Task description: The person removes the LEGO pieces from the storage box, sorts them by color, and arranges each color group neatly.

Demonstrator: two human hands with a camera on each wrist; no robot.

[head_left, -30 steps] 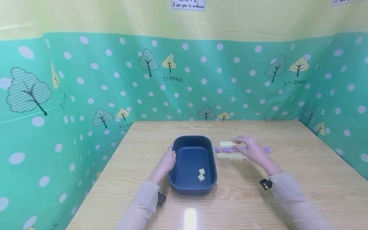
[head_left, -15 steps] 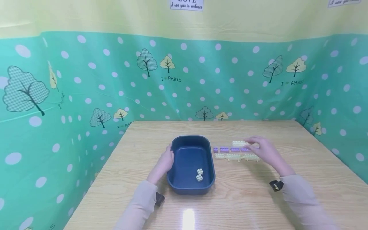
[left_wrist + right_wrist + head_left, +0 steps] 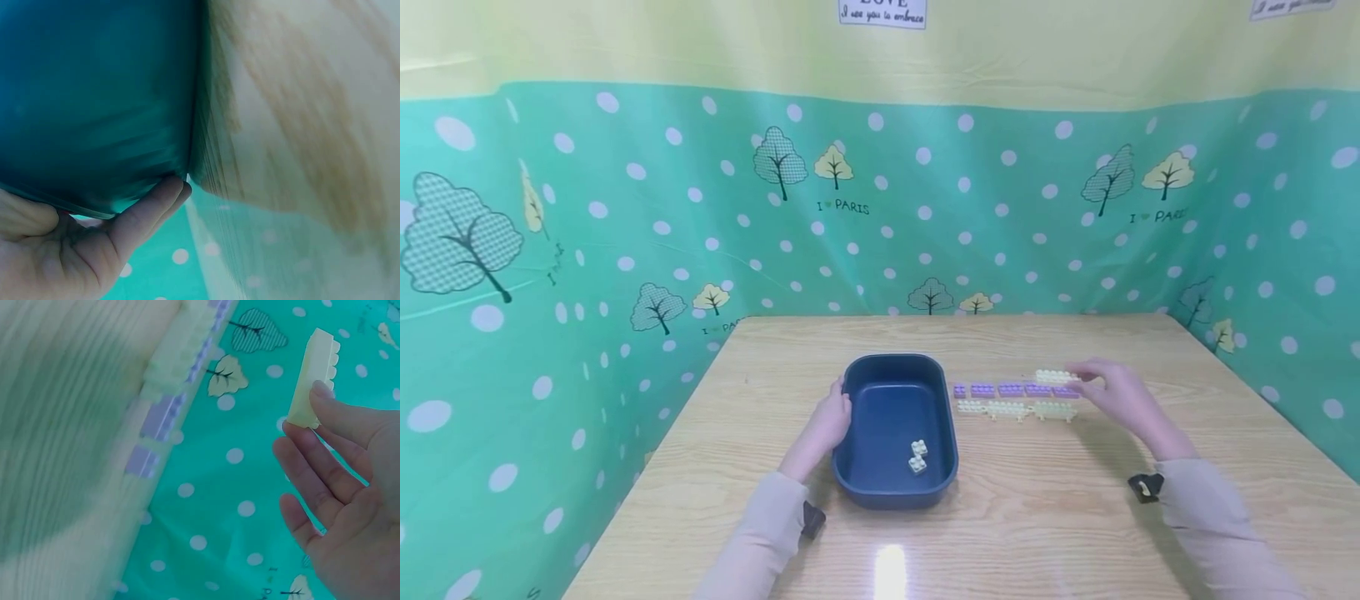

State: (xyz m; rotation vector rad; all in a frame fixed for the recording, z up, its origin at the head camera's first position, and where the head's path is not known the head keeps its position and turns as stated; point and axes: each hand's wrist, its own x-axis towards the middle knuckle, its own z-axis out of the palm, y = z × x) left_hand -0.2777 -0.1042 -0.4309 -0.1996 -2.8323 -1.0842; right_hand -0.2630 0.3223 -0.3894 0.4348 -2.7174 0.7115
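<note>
My left hand (image 3: 831,417) grips the left wall of a dark blue rectangular bin (image 3: 893,500); in the left wrist view its fingers lie along the wall, with the thumb at the rim. Between thumb and fingertips my right hand (image 3: 1116,396) pinches one end of a long pale yellow building brick (image 3: 312,378), its studs showing. In the head view this brick is just behind the right end of a row of purple building bricks (image 3: 982,390). A row of pale yellow bricks (image 3: 1007,409) lies in front of the purple ones.
Two small whitish bricks (image 3: 918,447) lie in the bin toward its front right. All this is on a wooden table (image 3: 1030,517). A green dotted curtain (image 3: 880,217) hangs behind the table and along its sides.
My right hand has moved to the right along the rows with the pale yellow brick, uncovering more purple and yellow bricks. My left hand stays on the bin.
</note>
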